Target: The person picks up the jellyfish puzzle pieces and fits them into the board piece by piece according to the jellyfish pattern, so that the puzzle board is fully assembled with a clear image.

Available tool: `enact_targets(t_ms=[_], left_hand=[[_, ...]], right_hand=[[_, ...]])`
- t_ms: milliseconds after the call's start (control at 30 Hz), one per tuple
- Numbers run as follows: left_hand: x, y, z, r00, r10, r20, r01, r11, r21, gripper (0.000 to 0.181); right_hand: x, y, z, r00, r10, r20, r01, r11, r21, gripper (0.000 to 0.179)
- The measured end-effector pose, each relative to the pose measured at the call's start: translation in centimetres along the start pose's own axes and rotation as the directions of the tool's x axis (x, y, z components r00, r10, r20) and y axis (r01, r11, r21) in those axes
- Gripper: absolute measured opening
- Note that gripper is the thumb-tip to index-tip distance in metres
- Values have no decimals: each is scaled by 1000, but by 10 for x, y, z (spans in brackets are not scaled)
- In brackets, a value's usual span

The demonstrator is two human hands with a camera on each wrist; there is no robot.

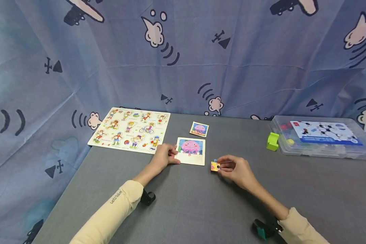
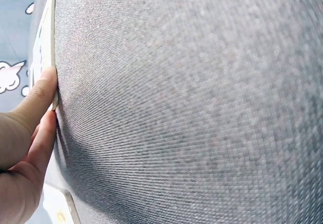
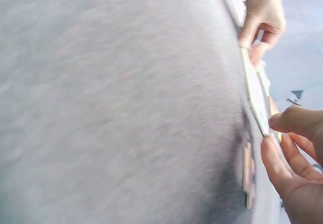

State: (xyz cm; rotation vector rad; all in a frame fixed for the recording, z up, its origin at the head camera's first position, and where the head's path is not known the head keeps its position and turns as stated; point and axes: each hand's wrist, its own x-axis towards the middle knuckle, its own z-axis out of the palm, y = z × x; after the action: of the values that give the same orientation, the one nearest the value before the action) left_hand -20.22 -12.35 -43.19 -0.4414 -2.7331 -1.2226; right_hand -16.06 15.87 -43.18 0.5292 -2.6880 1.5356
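A square jigsaw board [image 1: 198,160] with a pink octopus picture lies in mid-table, its lower part bare and pale. My left hand [image 1: 164,156] holds this board at its left edge, thumb and fingers at the side; the left wrist view shows the fingertips [image 2: 49,75] on the rim. Just right of the board, my right hand [image 1: 236,169] pinches a small yellow-orange puzzle piece [image 1: 214,166] by its right side. In the right wrist view, thin layered pieces [image 3: 248,176] lie on the table by the right hand [image 3: 298,158]; whether the fingers touch them I cannot tell.
A small octopus picture card [image 1: 199,129] lies behind the board. A larger board with children's figures [image 1: 129,128] lies at the back left. At the right stand a green block [image 1: 272,141] and a clear plastic case [image 1: 323,151]. A patterned curtain [image 1: 183,74] hangs behind the table.
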Motion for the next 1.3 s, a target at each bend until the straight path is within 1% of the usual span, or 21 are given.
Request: enact_targets(t_ms=[67, 133, 200, 267, 333, 433, 467, 533, 667, 767, 933, 1167, 1300], left_hand=[[0, -1, 0, 1000, 2, 2, -2, 1000, -6, 32], [0, -2, 0, 1000, 8, 3, -8, 1000, -10, 32], [0, -2, 0, 1000, 11, 3, -11, 1000, -11, 32], [0, -3, 0, 1000, 12, 2, -12, 1000, -7, 32], [0, -3, 0, 1000, 11, 4, -11, 1000, -2, 32], [1, -3, 0, 1000, 8, 7, -8, 1000, 1, 32], [1, -3, 0, 1000, 8, 8, -8, 1000, 1, 32], [1, -4, 1, 1000, 9, 9, -9, 1000, -1, 32], [1, -4, 0, 1000, 8, 7, -8, 1000, -7, 32], [1, -3, 0, 1000, 5, 7, -5, 1000, -7, 32], [1, -2, 0, 1000, -4, 13, 4, 1000, -2, 31], [1, -3, 1, 1000, -6, 16, 6, 1000, -1, 30], [1, -2, 1, 1000, -3, 14, 3, 1000, -1, 30]], right_hand=[[2, 1, -2, 998, 50, 31, -52, 996, 69, 31], [5, 2, -4, 993, 101, 64, -110, 982, 156, 33], [7, 3, -5, 985, 142, 94, -161, 958, 239, 36], [9, 5, -5, 978, 174, 116, -203, 927, 316, 40], [10, 6, -5, 974, 190, 125, -224, 897, 381, 43], [13, 8, -5, 972, 198, 126, -234, 866, 443, 47], [13, 8, -4, 971, 202, 125, -237, 858, 456, 48], [14, 9, -3, 970, 209, 122, -242, 852, 464, 48], [17, 7, 1, 968, 224, 117, -253, 855, 454, 50], [19, 7, 4, 968, 222, 119, -252, 851, 460, 50], [24, 6, 11, 973, 188, 135, -231, 829, 510, 49], [33, 2, 25, 976, 168, 139, -217, 826, 521, 47], [39, -1, 33, 980, 136, 143, -193, 806, 559, 46]])
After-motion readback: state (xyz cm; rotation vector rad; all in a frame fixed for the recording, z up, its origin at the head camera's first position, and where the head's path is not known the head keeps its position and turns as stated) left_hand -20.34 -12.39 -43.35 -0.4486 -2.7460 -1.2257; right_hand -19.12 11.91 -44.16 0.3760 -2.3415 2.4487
